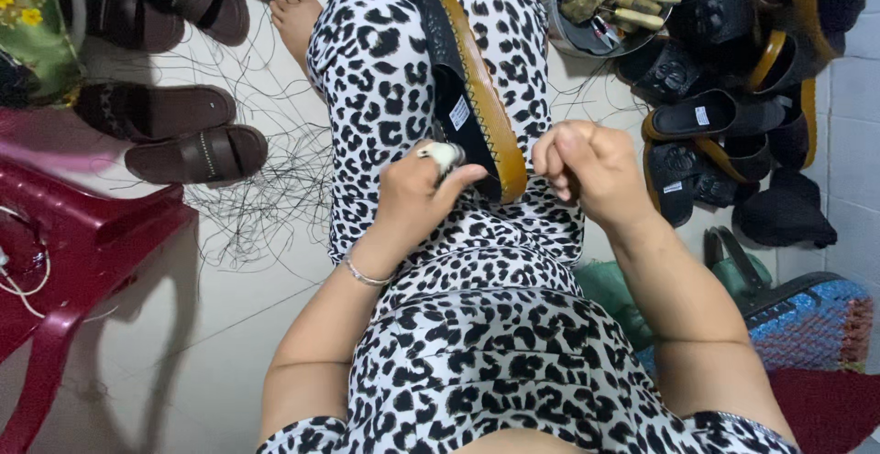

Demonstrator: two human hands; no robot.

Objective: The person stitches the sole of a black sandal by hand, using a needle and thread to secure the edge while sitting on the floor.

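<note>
— Where's the sandal (467,78)?
— On my lap, long axis running away from me. Left hand (417,193) pinches its near end; right hand (587,165), fist closed, just right of it.

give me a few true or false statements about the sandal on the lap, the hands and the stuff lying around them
1. The black sandal with the tan stitched sole edge lies on the lap between the legs in black-and-white spotted fabric. True.
2. The left hand is bare of any ring. False: a large pale ring sits on one finger, and a thin bracelet is on that wrist.
3. The right hand is closed in a pinching grip beside the sandal's near end. True.
4. The round metal bowl at the top is empty. False: it holds tools and bits.
5. The brown slip-on sandals lie on the floor among loose dark threads. True.
6. The red plastic stool stands on the person's right. False: it is on the left.
</note>
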